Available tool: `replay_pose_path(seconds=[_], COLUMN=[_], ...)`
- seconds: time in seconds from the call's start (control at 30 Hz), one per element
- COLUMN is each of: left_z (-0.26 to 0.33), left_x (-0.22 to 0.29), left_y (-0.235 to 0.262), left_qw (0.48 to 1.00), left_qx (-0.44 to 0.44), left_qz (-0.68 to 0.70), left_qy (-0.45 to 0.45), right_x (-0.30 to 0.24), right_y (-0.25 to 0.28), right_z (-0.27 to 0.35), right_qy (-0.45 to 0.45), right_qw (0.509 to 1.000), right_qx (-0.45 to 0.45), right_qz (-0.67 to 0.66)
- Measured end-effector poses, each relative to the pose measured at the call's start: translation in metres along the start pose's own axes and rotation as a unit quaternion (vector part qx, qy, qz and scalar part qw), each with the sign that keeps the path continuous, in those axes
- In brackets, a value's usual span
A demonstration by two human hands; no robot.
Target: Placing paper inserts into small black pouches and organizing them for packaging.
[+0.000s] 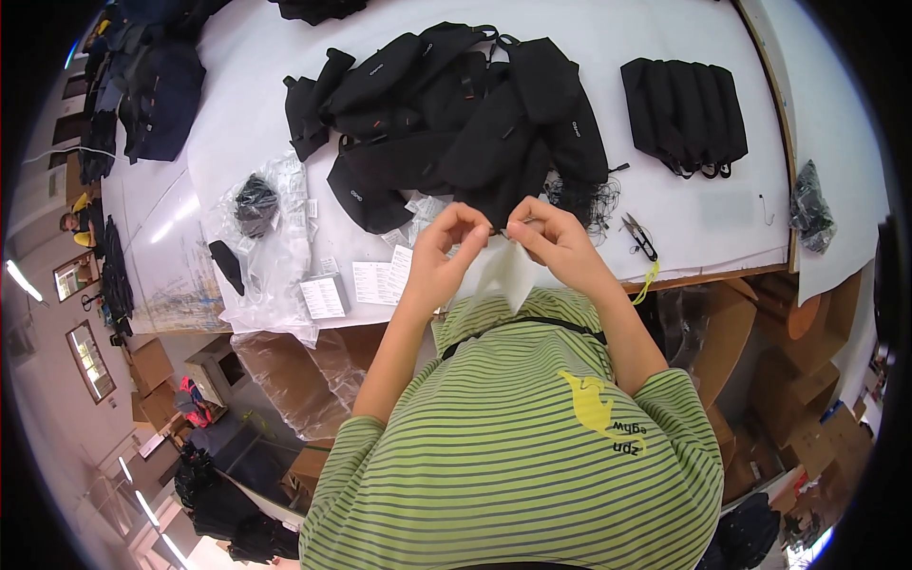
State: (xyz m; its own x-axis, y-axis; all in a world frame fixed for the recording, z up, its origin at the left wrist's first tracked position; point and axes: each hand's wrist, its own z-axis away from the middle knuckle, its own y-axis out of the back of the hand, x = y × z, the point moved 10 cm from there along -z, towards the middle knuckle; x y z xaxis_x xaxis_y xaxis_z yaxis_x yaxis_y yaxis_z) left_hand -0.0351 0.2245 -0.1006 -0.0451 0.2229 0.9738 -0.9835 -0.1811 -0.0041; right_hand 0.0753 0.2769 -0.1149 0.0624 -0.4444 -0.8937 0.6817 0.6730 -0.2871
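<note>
My two hands meet at the table's near edge, in front of my body. My left hand (448, 249) is closed in a pinch, and my right hand (560, 245) pinches just beside it. A thin, whitish, see-through sheet (508, 274) hangs below the fingertips, and its upper edge is between them. Something small and dark shows at the pinch, too small to name. Just beyond the hands lies a heap of black fabric bags (461, 119). A tangle of thin black cords (591, 201) is on the table past my right hand.
Thread snips (639, 237) with a yellow-green cord lie to the right. Farther back stands a row of black bags (684, 114). On the left are clear plastic bags (285, 247), a stack of white printed cards (325, 296) and a small black piece (226, 266). Cardboard boxes (722, 332) sit below the table.
</note>
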Motion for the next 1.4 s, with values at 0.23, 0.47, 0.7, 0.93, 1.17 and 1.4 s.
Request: replay_pose_path(seconds=[0.23, 0.47, 0.7, 0.93, 1.17, 1.4], left_z=[-0.121, -0.218, -0.191, -0.081, 0.001, 0.049], left_x=[-0.036, -0.054, 0.02, 0.113, 0.12, 0.089], left_y=[0.053, 0.069, 0.055, 0.076, 0.055, 0.028], left_qw=[0.989, 0.872, 0.915, 0.924, 0.924, 0.937], left_qx=[0.078, 0.135, 0.148, 0.167, 0.159, 0.169], left_qz=[-0.127, -0.47, -0.336, -0.189, -0.108, -0.259], left_qy=[-0.026, 0.032, -0.165, -0.286, -0.33, -0.162], right_x=[0.013, 0.008, 0.014, 0.022, -0.008, -0.031], right_y=[0.03, 0.063, 0.055, 0.047, 0.046, 0.028], right_z=[-0.017, -0.011, -0.006, 0.002, 0.022, 0.066], right_qy=[-0.008, -0.006, -0.031, -0.048, 0.027, 0.104], right_qw=[0.997, 0.99, 0.995, 0.995, 0.989, 0.975], right_qx=[0.07, 0.128, 0.09, 0.018, 0.076, 0.147], right_qz=[-0.036, -0.051, -0.016, 0.091, 0.124, 0.13])
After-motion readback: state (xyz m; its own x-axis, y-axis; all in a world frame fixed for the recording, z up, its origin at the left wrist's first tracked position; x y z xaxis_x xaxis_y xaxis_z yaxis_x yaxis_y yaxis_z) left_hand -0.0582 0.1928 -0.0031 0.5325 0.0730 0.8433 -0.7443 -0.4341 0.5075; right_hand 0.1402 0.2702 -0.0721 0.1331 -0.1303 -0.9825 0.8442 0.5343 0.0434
